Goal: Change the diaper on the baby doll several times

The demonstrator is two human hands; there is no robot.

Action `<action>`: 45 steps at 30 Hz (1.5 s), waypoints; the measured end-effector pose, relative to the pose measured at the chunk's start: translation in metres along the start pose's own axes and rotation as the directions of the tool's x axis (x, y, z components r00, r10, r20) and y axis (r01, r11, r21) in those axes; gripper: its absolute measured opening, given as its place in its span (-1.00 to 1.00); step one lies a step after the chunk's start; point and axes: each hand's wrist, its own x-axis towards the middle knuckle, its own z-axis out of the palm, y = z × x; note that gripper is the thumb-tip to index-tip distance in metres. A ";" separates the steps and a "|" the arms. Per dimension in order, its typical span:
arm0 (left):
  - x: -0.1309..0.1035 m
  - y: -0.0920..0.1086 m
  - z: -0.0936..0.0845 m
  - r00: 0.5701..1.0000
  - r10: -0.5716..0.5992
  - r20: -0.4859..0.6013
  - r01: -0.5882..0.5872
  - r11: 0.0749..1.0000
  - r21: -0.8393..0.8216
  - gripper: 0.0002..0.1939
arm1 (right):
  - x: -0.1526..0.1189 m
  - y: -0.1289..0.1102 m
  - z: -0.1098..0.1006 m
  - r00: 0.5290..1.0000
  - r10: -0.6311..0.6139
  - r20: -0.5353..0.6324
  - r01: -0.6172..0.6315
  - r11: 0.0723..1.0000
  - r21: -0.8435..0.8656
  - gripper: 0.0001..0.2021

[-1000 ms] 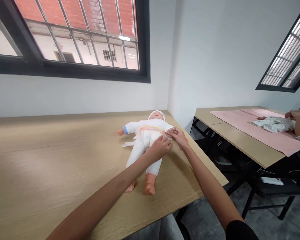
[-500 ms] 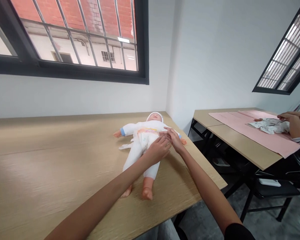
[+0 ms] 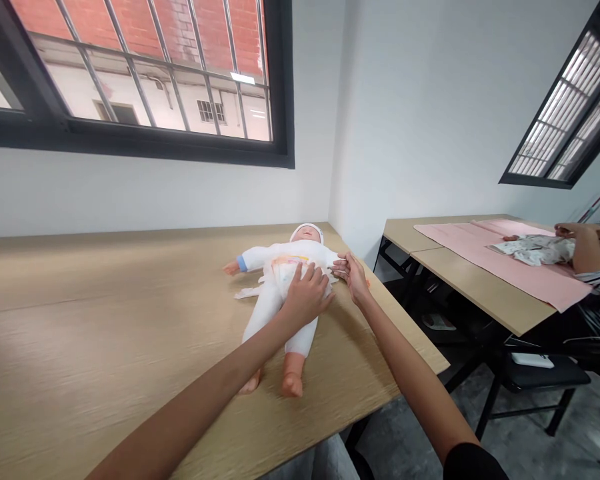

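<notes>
The doll (image 3: 303, 250) lies face-up on the counter (image 3: 130, 347). Our left hand (image 3: 307, 292) spreads its fingers over the diaper (image 3: 280, 272); whether our right hand (image 3: 353, 276), alongside, grips anything, we cannot tell.

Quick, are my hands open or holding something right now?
Left hand: open, fingers spread over the diaper.
Right hand: fingers slightly bent beside the doll; whether it holds anything can't be told.

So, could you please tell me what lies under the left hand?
Under the left hand is the front of the white diaper on the doll; its coloured print shows beyond. Whatever is directly beneath the palm is covered and cannot be seen.
</notes>
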 end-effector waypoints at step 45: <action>-0.003 0.000 0.007 0.995 -0.093 0.036 0.093 0.996 -0.003 -0.45 | 0.004 0.012 -0.008 0.997 -0.075 0.017 0.077 0.986 -0.148 -0.62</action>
